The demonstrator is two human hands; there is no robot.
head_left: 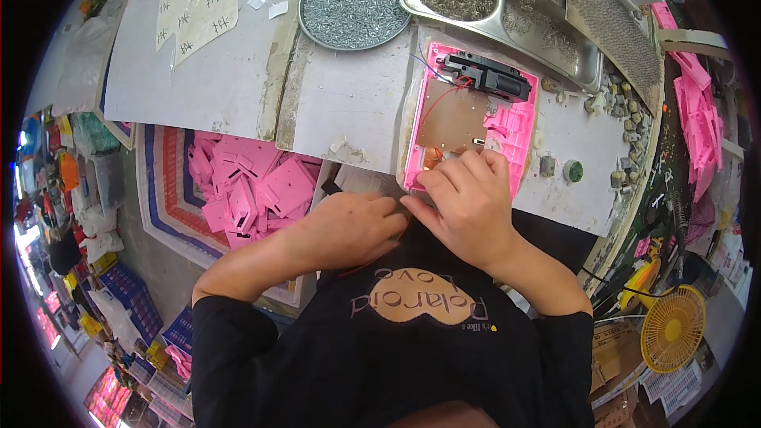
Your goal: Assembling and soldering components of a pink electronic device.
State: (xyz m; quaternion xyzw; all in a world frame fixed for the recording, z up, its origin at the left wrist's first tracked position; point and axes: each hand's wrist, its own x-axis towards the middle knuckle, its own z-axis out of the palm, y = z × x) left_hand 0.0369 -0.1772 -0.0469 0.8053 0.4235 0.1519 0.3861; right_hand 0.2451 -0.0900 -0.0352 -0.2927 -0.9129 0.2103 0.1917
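Note:
A pink plastic casing [518, 139] lies open side up on the worktable before me. It holds a brown circuit board [456, 117], a black mechanism block [493, 78] and thin red and blue wires. My right hand [474, 204] reaches over the casing's near edge with its fingers curled down by a small orange-copper part [432, 157]; what the fingertips pinch is hidden. My left hand [357, 226] is closed just off the table's front edge, close to the right thumb. A thin red line, perhaps a wire, shows beneath it, but what it grips cannot be made out.
A round tray [354, 4] of small metal screws and a steel tray [507, 12] of springs stand at the back. Small metal parts and a green coil [573, 171] lie to the right. Left below, a crate [170, 206] holds pink casings. A yellow fan [672, 329] stands lower right.

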